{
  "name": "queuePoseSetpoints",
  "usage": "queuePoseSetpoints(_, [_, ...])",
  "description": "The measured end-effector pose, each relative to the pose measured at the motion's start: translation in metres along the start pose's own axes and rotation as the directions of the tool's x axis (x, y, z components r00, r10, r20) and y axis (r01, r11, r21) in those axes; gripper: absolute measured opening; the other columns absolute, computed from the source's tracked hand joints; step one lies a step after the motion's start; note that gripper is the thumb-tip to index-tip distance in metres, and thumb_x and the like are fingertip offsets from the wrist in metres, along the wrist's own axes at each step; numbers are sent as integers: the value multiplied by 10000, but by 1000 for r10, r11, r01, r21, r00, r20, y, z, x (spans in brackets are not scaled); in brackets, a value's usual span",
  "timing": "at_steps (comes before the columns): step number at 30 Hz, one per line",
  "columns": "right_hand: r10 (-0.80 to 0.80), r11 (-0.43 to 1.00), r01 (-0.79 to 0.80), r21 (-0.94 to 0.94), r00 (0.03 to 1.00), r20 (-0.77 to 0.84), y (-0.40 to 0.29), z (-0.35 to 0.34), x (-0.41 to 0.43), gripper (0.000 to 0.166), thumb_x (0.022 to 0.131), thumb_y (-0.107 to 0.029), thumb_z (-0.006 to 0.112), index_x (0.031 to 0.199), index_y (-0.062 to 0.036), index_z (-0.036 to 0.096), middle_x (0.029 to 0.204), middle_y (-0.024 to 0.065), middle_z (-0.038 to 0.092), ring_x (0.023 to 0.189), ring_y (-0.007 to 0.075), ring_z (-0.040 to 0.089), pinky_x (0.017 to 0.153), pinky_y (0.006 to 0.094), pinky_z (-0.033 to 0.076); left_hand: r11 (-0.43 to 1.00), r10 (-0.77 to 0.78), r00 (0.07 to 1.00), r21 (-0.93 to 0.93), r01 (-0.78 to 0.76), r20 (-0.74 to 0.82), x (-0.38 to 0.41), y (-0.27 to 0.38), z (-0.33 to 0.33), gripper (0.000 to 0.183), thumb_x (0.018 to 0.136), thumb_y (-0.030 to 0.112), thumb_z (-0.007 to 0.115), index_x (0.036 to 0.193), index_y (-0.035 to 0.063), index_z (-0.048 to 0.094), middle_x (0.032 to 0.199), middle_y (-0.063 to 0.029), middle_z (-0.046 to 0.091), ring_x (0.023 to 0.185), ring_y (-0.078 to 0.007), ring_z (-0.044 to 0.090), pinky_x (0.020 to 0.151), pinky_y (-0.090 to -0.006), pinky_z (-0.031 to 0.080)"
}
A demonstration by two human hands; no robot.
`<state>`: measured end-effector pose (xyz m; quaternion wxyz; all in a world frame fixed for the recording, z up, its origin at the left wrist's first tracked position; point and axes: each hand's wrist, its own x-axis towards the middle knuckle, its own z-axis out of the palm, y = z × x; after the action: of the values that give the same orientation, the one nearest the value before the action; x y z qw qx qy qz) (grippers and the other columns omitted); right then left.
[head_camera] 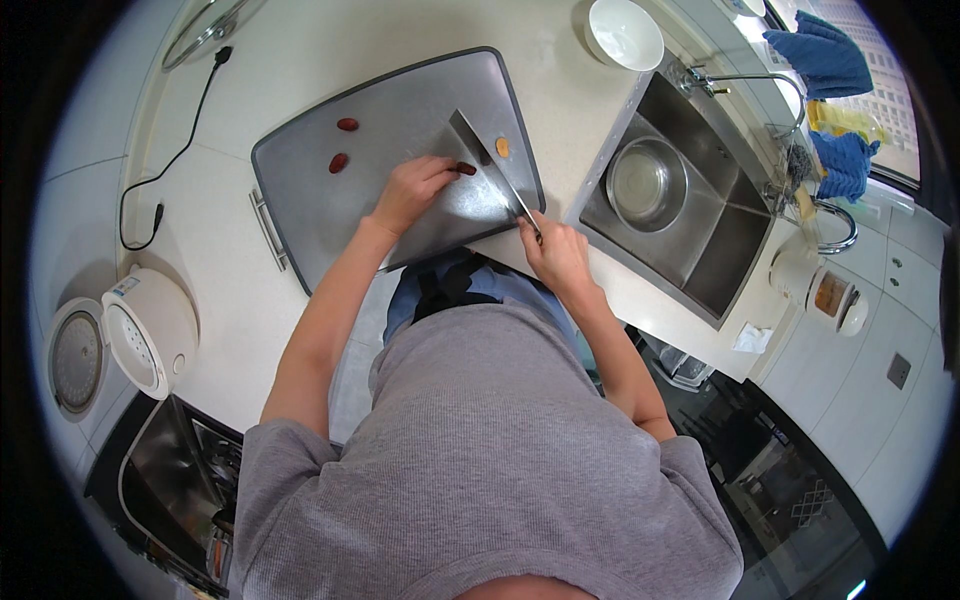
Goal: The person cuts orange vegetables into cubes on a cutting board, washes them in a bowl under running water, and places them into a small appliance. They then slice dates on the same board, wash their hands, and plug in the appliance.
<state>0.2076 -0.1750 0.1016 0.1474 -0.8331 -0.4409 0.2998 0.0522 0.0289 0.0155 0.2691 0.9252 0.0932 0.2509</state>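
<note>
My left hand (417,187) pinches a dark red date (466,169) between its fingertips over a grey cutting board (420,90) with a dark rim. The handle of a broad-bladed kitchen knife (491,161) is in my right hand (559,251), at the board's right edge. Its blade slants up and to the left across the board, just right of the held date. Beyond the blade lies a small yellowish slice (502,147), perhaps ginger. Two more red dates, an upper one (347,124) and a lower one (339,163), rest on the board's left part.
Right of the board is a steel sink (697,232) holding a metal bowl (646,184) of liquid, with a faucet (757,77) above. A white bowl (624,34) stands behind. On the left are a black power cord (196,120) and a white rice cooker (154,330), lid up.
</note>
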Motion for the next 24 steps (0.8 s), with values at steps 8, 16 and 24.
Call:
queuePoseSetpoints(8, [-59, 998, 58, -8, 997, -50, -2, -8, -6, 235, 956, -252, 550, 1010, -63, 678, 642, 197, 624, 624, 379, 636, 589, 472, 485, 994, -104, 994, 19, 104, -30, -1, 20, 11, 251, 796, 43, 629, 1022, 101, 723, 1032, -50, 690, 891, -246, 670, 738, -341, 556])
queuePoseSetpoints(16, [-72, 985, 91, -149, 989, 129, 0, -36, -8, 269, 938, -222, 546, 1124, -73, 670, 780, 187, 688, 718, 353, 674, 649, 461, 526, 993, -116, 982, 21, 120, -149, 1, 16, 21, 203, 782, 58, 627, 951, 105, 728, 987, -10, 697, 848, -215, 670, 715, -321, 558])
queuePoseSetpoints(24, [-82, 979, 104, -175, 988, 129, -13, -17, -4, 225, 926, -200, 569, 1073, -47, 644, 696, 199, 657, 644, 388, 654, 606, 489, 512, 987, -158, 976, -10, 158, -153, -1, 11, 25, 201, 767, 38, 624, 926, 101, 730, 948, -21, 693, 843, -223, 669, 714, -331, 557])
